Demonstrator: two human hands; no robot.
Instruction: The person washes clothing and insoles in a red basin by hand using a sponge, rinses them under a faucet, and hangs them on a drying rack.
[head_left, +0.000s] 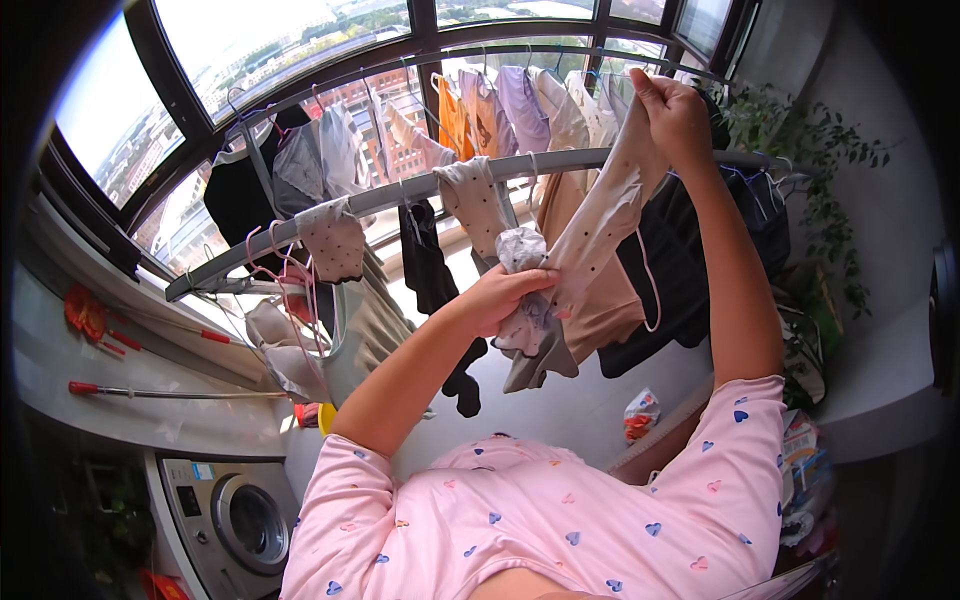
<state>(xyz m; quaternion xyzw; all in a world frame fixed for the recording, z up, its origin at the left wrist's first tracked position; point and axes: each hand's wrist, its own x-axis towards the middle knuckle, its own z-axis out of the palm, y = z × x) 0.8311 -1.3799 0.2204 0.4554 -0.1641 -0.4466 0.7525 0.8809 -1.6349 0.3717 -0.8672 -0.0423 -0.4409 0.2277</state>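
Observation:
My right hand (679, 112), raised at the upper right, grips one end of a pale garment (604, 206) with small dark dots. The cloth runs stretched down and left to my left hand (506, 296), which pinches its lower part together with bunched light fabric (525, 326). Behind them a curved grey drying rail (390, 196) crosses the view. Over it lie a dotted cloth (330, 238) and another dotted piece (469, 196). A brown garment (607, 300) hangs behind the stretched cloth, beside dark clothes (667, 270).
A farther rail (300, 94) carries many hung clothes by the windows. Pink hangers (281, 262) and a bra (281, 349) hang at left. A washing machine (232, 525) stands lower left, a red-ended pole (180, 393) above it. A trailing plant (832, 172) is at right.

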